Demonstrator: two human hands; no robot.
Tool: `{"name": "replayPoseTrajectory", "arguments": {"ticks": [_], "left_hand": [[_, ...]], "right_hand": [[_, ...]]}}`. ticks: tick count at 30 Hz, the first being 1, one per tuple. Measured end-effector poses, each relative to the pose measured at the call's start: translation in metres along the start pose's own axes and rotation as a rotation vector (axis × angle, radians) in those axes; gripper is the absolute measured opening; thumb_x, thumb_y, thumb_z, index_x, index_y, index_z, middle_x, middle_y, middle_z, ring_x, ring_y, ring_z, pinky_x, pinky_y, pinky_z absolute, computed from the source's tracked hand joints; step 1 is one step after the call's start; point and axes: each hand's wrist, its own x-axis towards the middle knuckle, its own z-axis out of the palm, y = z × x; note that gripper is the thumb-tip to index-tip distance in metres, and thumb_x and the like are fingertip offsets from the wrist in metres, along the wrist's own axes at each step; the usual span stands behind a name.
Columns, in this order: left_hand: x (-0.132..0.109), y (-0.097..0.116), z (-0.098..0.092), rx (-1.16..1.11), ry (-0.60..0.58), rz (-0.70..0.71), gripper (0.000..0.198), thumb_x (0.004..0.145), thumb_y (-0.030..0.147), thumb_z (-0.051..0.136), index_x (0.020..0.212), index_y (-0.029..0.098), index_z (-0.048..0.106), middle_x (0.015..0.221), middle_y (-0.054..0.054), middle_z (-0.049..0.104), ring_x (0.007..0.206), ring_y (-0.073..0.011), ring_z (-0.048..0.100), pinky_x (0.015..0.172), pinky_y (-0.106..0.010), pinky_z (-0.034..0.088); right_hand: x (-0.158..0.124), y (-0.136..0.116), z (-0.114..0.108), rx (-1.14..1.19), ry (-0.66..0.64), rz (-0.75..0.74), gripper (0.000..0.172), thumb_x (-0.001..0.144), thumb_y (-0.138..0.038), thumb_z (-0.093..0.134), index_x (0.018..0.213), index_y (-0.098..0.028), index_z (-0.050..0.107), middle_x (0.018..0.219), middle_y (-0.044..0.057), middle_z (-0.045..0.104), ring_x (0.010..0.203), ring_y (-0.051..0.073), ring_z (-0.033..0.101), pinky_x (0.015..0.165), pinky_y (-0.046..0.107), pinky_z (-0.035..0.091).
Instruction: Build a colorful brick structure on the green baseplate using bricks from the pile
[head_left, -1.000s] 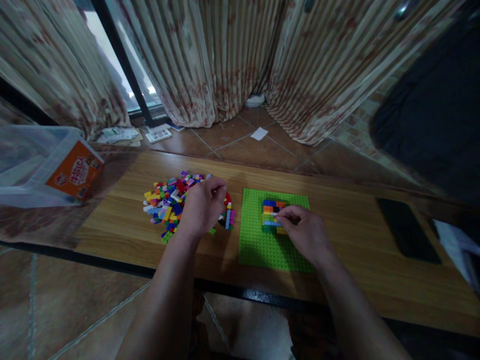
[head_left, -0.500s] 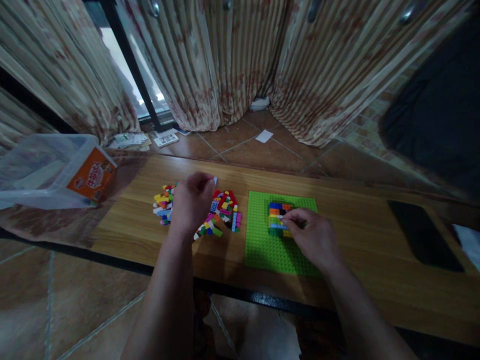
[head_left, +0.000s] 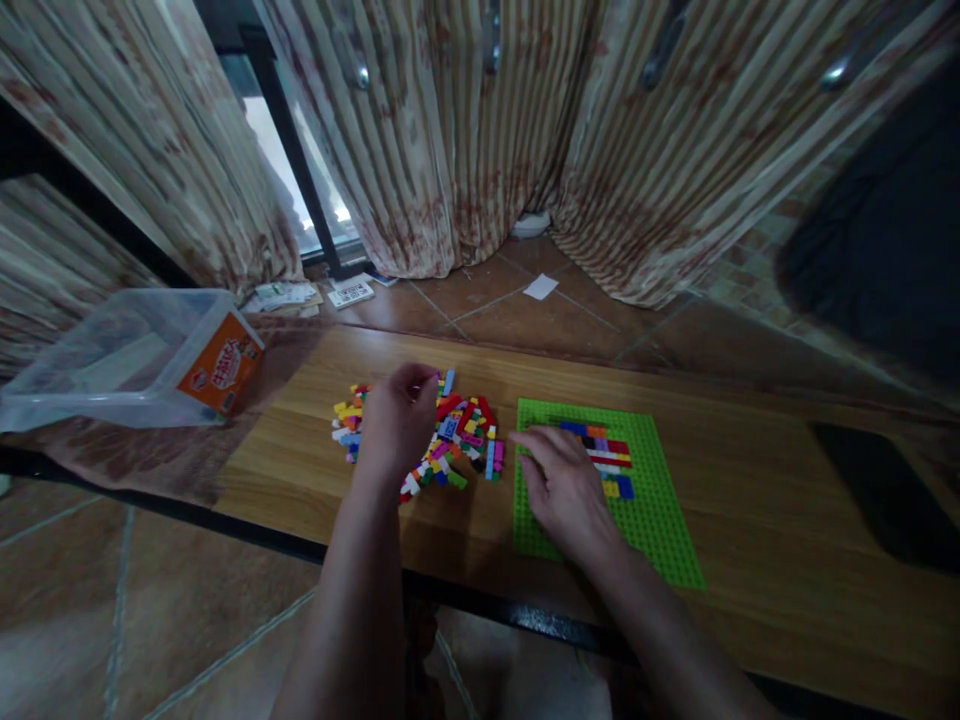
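My left hand [head_left: 399, 425] is over the heap of toy building bricks [head_left: 450, 450], its thumb and fingers pinched together. Whatever is in that pinch is hidden, and a light blue brick [head_left: 449, 381] shows just beyond the fingertips. My right hand [head_left: 564, 488] hovers above the left part of the green baseplate [head_left: 667, 540], fingers stretched apart with nothing visible in them. Right of its knuckles, a block of blue, orange, red, white and yellow bricks [head_left: 616, 458] sits on the plate, partly covered by the hand.
A clear plastic bin [head_left: 142, 350] with an orange label stands at the left. On the table's right side lies a dark flat rectangular object [head_left: 881, 490]. Papers [head_left: 281, 297] and a white sheet [head_left: 541, 287] are on the tiled floor near the curtains [head_left: 420, 150].
My right hand has left the built bricks and moved left, with its fingers opening. More of the built block now shows. My left hand stays over the heap, and the view has shifted slightly.
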Motion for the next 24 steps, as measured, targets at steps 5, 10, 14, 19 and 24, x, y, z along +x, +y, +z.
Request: {"name": "replayPoseTrajectory", "arguments": {"ticks": [5, 10, 14, 19, 24], "left_hand": [[-0.002, 0.005, 0.022, 0.406, -0.179, 0.257, 0.034, 0.085, 0.013, 0.048, 0.111, 0.015, 0.070, 0.119, -0.011, 0.070, 0.115, -0.0248, 0.061, 0.108, -0.040, 0.040], [0.003, 0.004, 0.045, 0.520, -0.304, 0.374, 0.042, 0.083, 0.009, 0.045, 0.116, 0.020, 0.069, 0.124, -0.009, 0.068, 0.119, -0.0277, 0.057, 0.105, -0.045, 0.040], [0.005, 0.002, 0.051, 0.615, -0.357, 0.369, 0.039, 0.083, 0.012, 0.045, 0.108, 0.022, 0.073, 0.117, -0.010, 0.070, 0.117, -0.0324, 0.057, 0.100, -0.050, 0.042], [0.001, 0.009, 0.051, 0.668, -0.363, 0.361, 0.033, 0.081, 0.015, 0.047, 0.100, 0.023, 0.073, 0.113, -0.009, 0.071, 0.111, -0.0312, 0.060, 0.096, -0.048, 0.044], [0.001, 0.014, 0.051, 0.694, -0.404, 0.341, 0.031, 0.077, 0.016, 0.048, 0.094, 0.022, 0.073, 0.108, -0.008, 0.071, 0.106, -0.0295, 0.062, 0.093, -0.044, 0.046]], "right_hand": [[0.008, -0.010, 0.018, -0.043, -0.070, -0.004, 0.037, 0.091, -0.017, 0.046, 0.125, -0.020, 0.060, 0.124, 0.012, 0.062, 0.113, 0.029, 0.054, 0.097, 0.047, 0.044], [0.005, -0.020, 0.019, -0.076, -0.185, 0.004, 0.035, 0.092, -0.021, 0.048, 0.125, -0.019, 0.061, 0.130, 0.012, 0.060, 0.116, 0.030, 0.051, 0.096, 0.046, 0.042], [0.002, -0.022, 0.015, -0.023, -0.184, 0.015, 0.034, 0.094, -0.022, 0.048, 0.125, -0.020, 0.059, 0.130, 0.010, 0.060, 0.116, 0.028, 0.050, 0.099, 0.044, 0.039], [0.002, -0.022, 0.014, -0.013, -0.191, 0.026, 0.031, 0.092, -0.021, 0.050, 0.121, -0.017, 0.060, 0.125, 0.012, 0.060, 0.114, 0.027, 0.050, 0.098, 0.043, 0.039], [0.003, -0.020, 0.014, -0.008, -0.197, 0.029, 0.025, 0.092, -0.021, 0.051, 0.114, -0.016, 0.062, 0.118, 0.011, 0.062, 0.111, 0.025, 0.049, 0.098, 0.040, 0.038]]}}
